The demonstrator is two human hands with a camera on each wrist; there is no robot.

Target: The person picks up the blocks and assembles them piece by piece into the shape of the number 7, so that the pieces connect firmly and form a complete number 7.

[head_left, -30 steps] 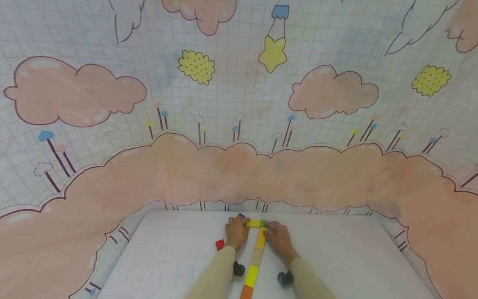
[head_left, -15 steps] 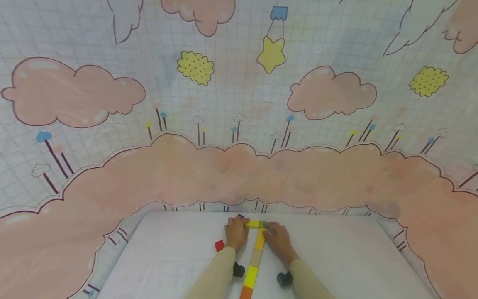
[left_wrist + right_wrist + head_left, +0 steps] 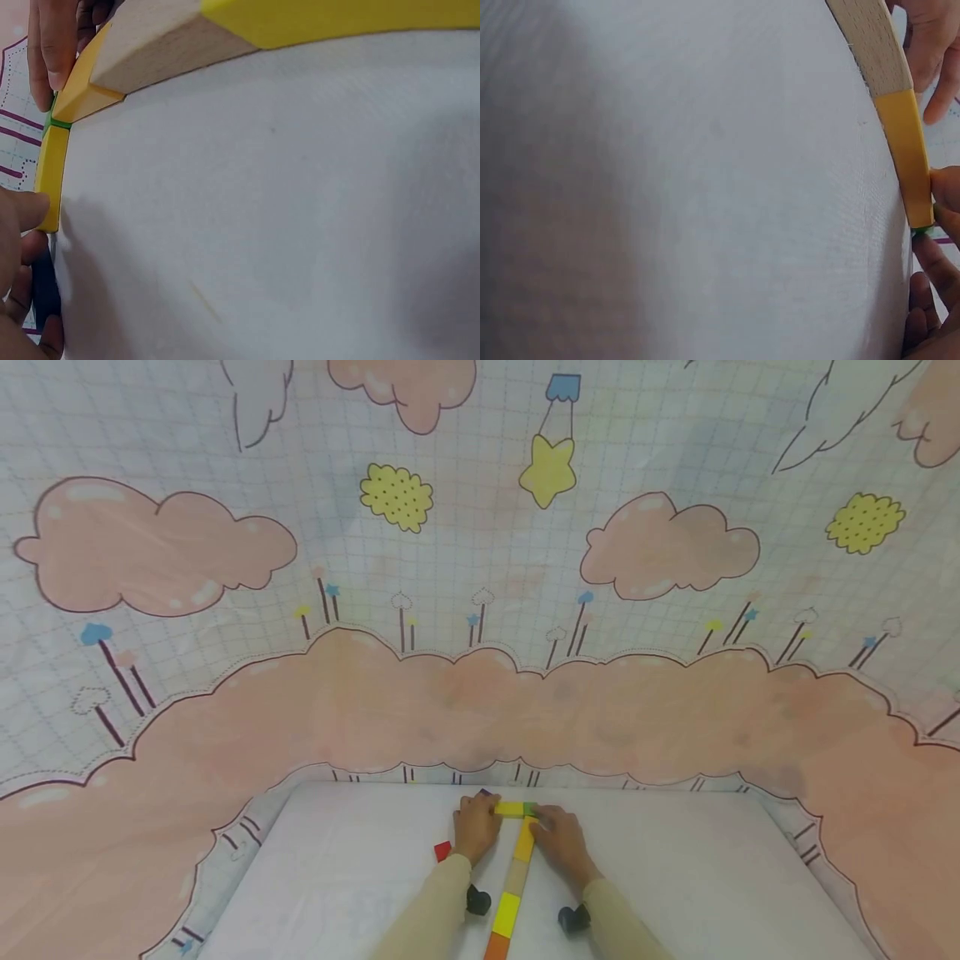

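Observation:
In the head view a row of blocks runs up the white surface: orange, yellow [image 3: 506, 914], bare wood [image 3: 517, 878] and yellow-orange [image 3: 524, 839]. A green block [image 3: 530, 808] and a yellow block [image 3: 510, 810] lie crosswise at its far end. My left hand [image 3: 476, 829] touches the yellow crosswise block's left end with the thumb. Its other fingers curl round a dark blue block [image 3: 46, 285], seen in the left wrist view. My right hand [image 3: 562, 843] pinches the green block between thumb and forefinger, the thumb also against the yellow-orange block [image 3: 905, 157].
A red block [image 3: 443, 852] lies left of my left forearm. Dark wrist devices [image 3: 477, 900] sit at both wrists. Behind the table's far edge rises a cloth [image 3: 480, 702] printed with clouds and stars.
Hands and blocks stay in place; only the head view shifts very slightly.

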